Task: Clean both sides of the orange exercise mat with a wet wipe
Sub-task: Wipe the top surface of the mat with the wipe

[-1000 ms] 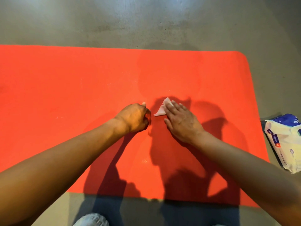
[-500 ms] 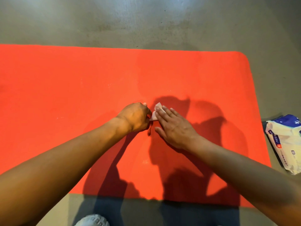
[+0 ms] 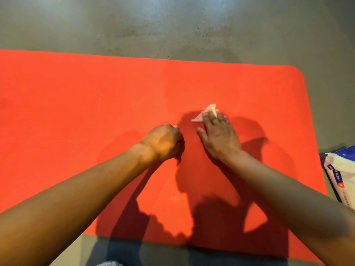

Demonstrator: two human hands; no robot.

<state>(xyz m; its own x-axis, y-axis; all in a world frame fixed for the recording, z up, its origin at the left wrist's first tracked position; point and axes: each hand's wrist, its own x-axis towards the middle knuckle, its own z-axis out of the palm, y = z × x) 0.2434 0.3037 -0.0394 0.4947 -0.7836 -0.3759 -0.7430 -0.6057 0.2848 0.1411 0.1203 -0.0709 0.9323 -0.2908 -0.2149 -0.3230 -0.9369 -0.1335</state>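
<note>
The orange exercise mat (image 3: 96,112) lies flat on the floor and fills most of the view. My right hand (image 3: 219,135) lies flat on the mat with straight fingers, pressing a small white wet wipe (image 3: 205,113) against it; a corner of the wipe sticks out past the fingertips. My left hand (image 3: 165,143) rests on the mat just left of it, curled into a fist with nothing visible inside.
A white and blue pack of wet wipes (image 3: 340,175) lies on the grey concrete floor (image 3: 172,25) beside the mat's right edge. The mat's far right corner is rounded. Shadows of my arms fall on the near part of the mat.
My right hand has slid the wipe away from the left fist, up and to the right across the mat. The left fist has stayed in place.
</note>
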